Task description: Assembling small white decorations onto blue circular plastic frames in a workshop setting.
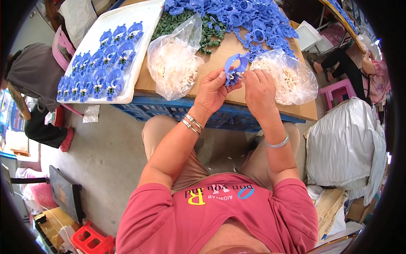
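Observation:
In front of the table edge, my left hand [212, 89] grips a blue plastic ring-shaped piece [232, 78] between thumb and fingers, its round opening tilted up. My right hand [260, 89] is closed in a pinch against the piece's right side; what its fingertips hold is too small and covered to name. Small pale bits show on the piece near both thumbs. Clear plastic bags of small cream-white parts lie on either side of my hands: a left bag [173, 70] and a right bag [282, 76].
A white tray [143, 13] at the left carries rows of blue pieces fitted with green and white parts. Behind the bags are heaps of loose green parts [169, 26] and blue parts [258, 19]. Other people sit at left and right; a red stool [91, 239] stands lower left.

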The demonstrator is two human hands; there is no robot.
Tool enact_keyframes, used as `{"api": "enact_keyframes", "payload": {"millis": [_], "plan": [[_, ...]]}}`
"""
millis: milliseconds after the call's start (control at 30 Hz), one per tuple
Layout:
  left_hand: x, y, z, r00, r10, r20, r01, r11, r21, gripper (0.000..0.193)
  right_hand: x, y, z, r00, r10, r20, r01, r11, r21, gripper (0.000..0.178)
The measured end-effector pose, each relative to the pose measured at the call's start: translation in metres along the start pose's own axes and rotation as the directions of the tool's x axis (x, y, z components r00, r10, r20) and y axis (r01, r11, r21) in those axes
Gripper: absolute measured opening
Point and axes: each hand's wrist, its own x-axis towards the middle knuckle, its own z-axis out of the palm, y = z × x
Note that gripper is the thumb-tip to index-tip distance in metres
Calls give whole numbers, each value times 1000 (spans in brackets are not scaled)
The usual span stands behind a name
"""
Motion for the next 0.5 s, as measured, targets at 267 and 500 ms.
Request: {"api": "enact_keyframes", "payload": {"millis": [267, 500], "plan": [[0, -4, 5, 996, 1, -84, 4, 998, 65, 26, -3, 3, 10, 996, -65, 54, 68, 996, -57, 12], [-2, 1, 0, 994, -73, -80, 73, 997, 8, 26, -8, 3, 16, 991, -123, -45, 123, 992, 15, 14]]}}
